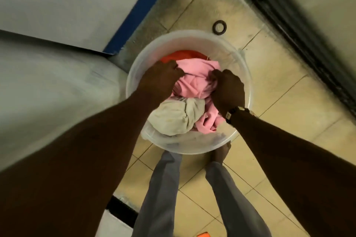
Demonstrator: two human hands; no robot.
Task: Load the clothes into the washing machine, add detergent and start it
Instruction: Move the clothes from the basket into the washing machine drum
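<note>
A clear plastic basin [244, 71] stands on the tiled floor below me, filled with clothes. On top lies a pink garment [194, 81], with an orange one [183, 56] behind it and a cream one [173, 119] nearer me. My left hand [159, 77] is closed on the pink garment's left side. On its right side my right hand [227, 90], with a watch at the wrist, grips the same cloth. The white appliance [48, 86] at the left may be the washing machine; no opening shows.
A second white unit with a blue edge [133, 11] stands behind the first. A dark rubber ring [219, 27] lies on the tiles beyond the basin. A dark door frame [300, 34] runs along the right. My legs and bare foot [221, 152] are just behind the basin.
</note>
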